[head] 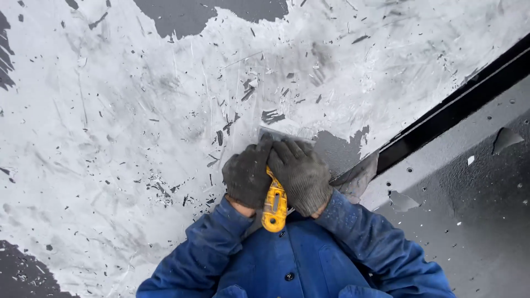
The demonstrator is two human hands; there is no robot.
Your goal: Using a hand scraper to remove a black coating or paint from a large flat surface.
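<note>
Both of my hands wear dark grey knit gloves and press together on a scraper with a yellow handle (274, 207). My left hand (247, 174) covers the left side of the tool, my right hand (301, 174) the right side. The scraper's flat metal blade (270, 133) sticks out just past my fingertips, flat against a scraped whitish surface (138, 127). Blue jacket sleeves (375, 243) run back from both wrists. A patch of dark grey coating (337, 152) lies right beside my right hand.
Dark grey coating remains at the top (187, 14) and bottom left (22, 276). Small dark flakes litter the pale area. A black strip (452, 107) runs diagonally at right, with a grey panel (475, 182) with peeling chips beyond it.
</note>
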